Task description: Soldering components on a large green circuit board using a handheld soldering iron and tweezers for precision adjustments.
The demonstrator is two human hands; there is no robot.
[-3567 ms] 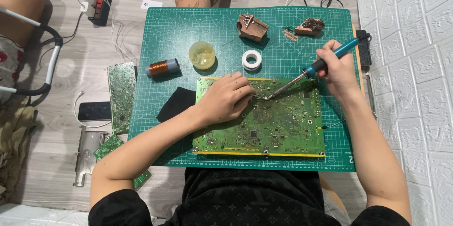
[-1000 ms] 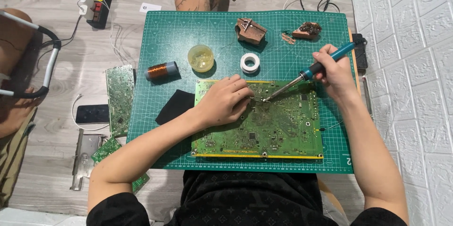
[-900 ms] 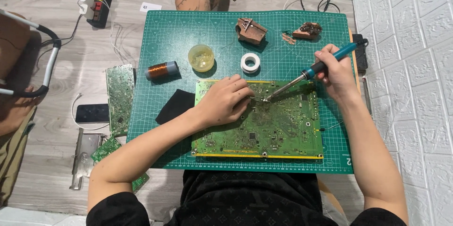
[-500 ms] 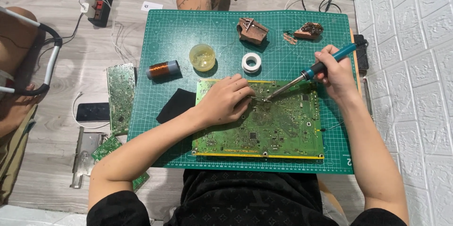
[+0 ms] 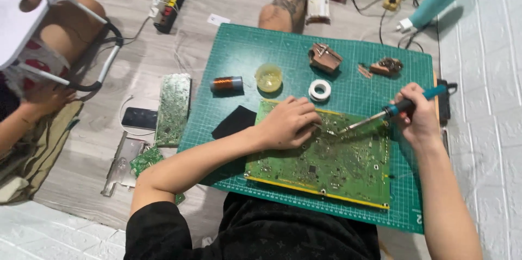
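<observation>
A large green circuit board (image 5: 326,165), flat and rectangular with a yellow strip along its near edge and a dense speckle of tiny components, lies on the green gridded cutting mat (image 5: 255,53) just in front of the person. The left hand (image 5: 287,123) rests on the board's upper left part, fingers curled and pinched together near the spot being worked; whether they hold anything there cannot be told. The right hand (image 5: 416,118) is closed round the teal handle of a soldering iron (image 5: 389,112), whose slim metal tip slants down to the board just beside the left fingertips.

Further up the mat sit a white ring of tape (image 5: 319,90), a round yellowish translucent pot (image 5: 268,77), a copper-wound coil (image 5: 226,83) lying on its side, and two brown, wire-tangled parts (image 5: 325,57). A flat black square (image 5: 235,122) lies at the board's left edge.

Off the mat, on the wooden floor, lie a narrow green board (image 5: 174,109) and a dark phone (image 5: 140,118) — another person's tattooed leg (image 5: 285,4) reaches the mat's far edge.

Compared with half a second ago, both hands and the iron stay in the same pose; only the view has shifted slightly.
</observation>
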